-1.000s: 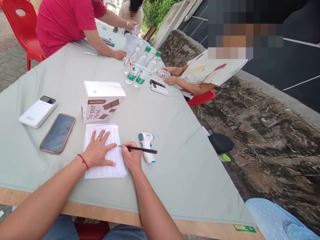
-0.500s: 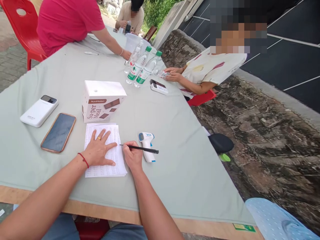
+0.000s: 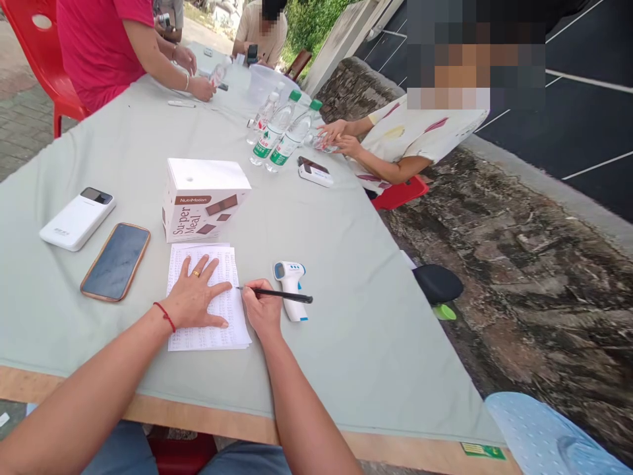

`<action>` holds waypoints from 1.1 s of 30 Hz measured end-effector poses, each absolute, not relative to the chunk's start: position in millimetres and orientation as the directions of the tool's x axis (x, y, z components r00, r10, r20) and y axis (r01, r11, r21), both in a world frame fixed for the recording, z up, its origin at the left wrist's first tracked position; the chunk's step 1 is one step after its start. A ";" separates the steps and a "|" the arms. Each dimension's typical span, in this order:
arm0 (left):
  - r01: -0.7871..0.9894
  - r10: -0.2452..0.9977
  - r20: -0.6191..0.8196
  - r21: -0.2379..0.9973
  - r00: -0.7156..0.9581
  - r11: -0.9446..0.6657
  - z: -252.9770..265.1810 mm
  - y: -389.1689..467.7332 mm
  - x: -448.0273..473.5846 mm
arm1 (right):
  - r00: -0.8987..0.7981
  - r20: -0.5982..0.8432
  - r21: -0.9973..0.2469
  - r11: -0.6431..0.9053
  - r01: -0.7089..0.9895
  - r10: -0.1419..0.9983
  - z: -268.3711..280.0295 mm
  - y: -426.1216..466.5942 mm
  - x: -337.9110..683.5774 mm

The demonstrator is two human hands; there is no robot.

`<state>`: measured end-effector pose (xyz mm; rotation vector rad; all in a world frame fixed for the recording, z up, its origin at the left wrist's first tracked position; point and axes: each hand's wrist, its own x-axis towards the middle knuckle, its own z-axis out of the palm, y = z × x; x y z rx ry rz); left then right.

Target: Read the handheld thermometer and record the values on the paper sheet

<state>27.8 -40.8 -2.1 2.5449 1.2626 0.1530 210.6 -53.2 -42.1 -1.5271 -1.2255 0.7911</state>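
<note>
My left hand (image 3: 202,295) lies flat with spread fingers on a small stack of printed paper sheets (image 3: 210,340), covering the middle of the top page. At the right edge of the stack, my right hand (image 3: 262,308) is closed around a black pen (image 3: 291,295). The pen's tip points left at the paper, close to my left index finger. Just right of that hand lies a white infrared thermometer (image 3: 291,284), partly behind the pen. Behind the papers stands a white and brown box (image 3: 205,204) marked "Su-per Meal".
Left of the papers lie a phone (image 3: 116,262) and a white power bank (image 3: 76,221). Several water bottles (image 3: 285,148), another white device (image 3: 315,173) and a clear tub (image 3: 254,82) stand farther back. People sit or lean around the cloth-covered table (image 3: 376,343).
My hands, the pen and the papers stay put. The person in pink has moved left, now with a bottle in hand. The person at right has shifted their hands on a bottle.
</note>
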 end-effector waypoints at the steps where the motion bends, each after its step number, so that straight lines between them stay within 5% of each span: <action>1: 0.763 0.793 -0.042 0.307 0.608 -0.569 -1.4 -40.8 27.9 | 0.278 0.092 -0.948 -0.001 0.317 0.956 -41.9 -53.1 210.7; 26: 0.756 0.790 -0.043 0.327 0.612 -0.567 -3.0 -41.2 28.2 | 0.264 0.094 -0.958 0.015 0.287 0.960 -46.1 -54.3 213.6; 30: 0.721 0.834 0.138 0.442 0.534 -0.534 -1.2 -39.2 25.6 | 0.244 0.245 -0.912 0.138 0.385 0.938 -49.6 -51.8 216.3; 33: 0.694 0.909 0.392 0.615 0.143 -0.375 0.9 -29.1 15.4 | 0.141 0.426 -0.776 0.281 0.564 0.893 -53.2 -47.0 218.6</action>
